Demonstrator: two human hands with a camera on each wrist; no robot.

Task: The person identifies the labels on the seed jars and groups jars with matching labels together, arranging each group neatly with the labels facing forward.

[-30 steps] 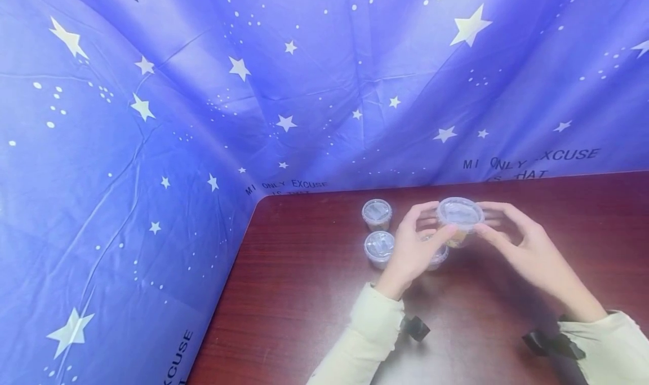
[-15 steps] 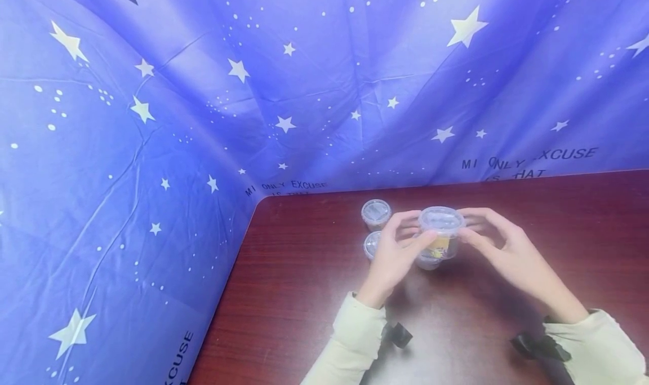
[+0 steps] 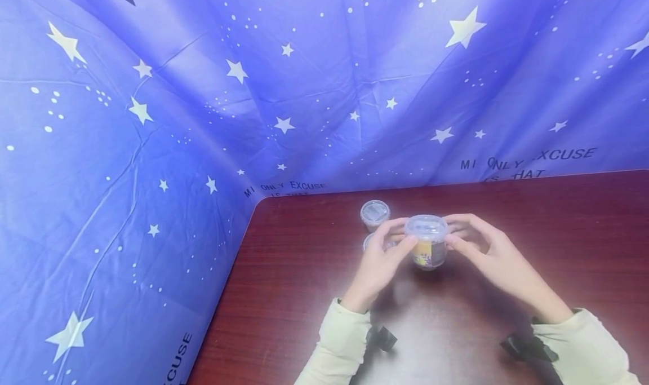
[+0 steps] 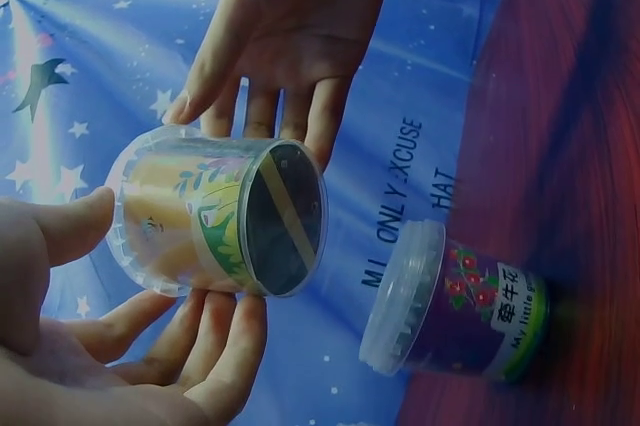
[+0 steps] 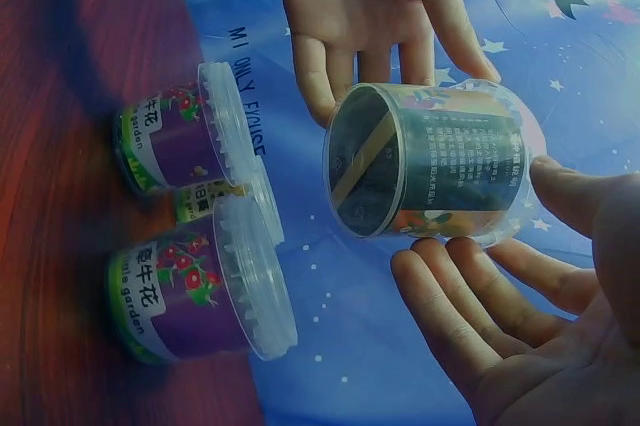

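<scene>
Between both hands is a clear plastic cup [image 3: 427, 245] with a clear lid, held off the table. Its label shows yellow with flowers in the left wrist view, and a dark panel of text in the right wrist view. My left hand [image 3: 377, 261] grips its left side with thumb and fingers. On the opposite side, my right hand [image 3: 494, 258] holds it the same way. Through the cup's base [image 4: 285, 216] a dark disc with a pale strip is visible. A purple-labelled lidded cup [image 4: 465, 301] stands just beyond and below it.
Three lidded cups stand on the reddish-brown table [image 3: 284, 295]: a purple one [image 5: 185, 291], another purple one [image 5: 170, 136] and a partly hidden yellowish one [image 5: 205, 204]. A blue star-printed cloth [image 3: 324, 92] hangs behind and to the left.
Both hands have carried the cup leftward and toward me, lower in the head view. More of its yellow label shows now, and it covers the table cup seen earlier beneath it.
</scene>
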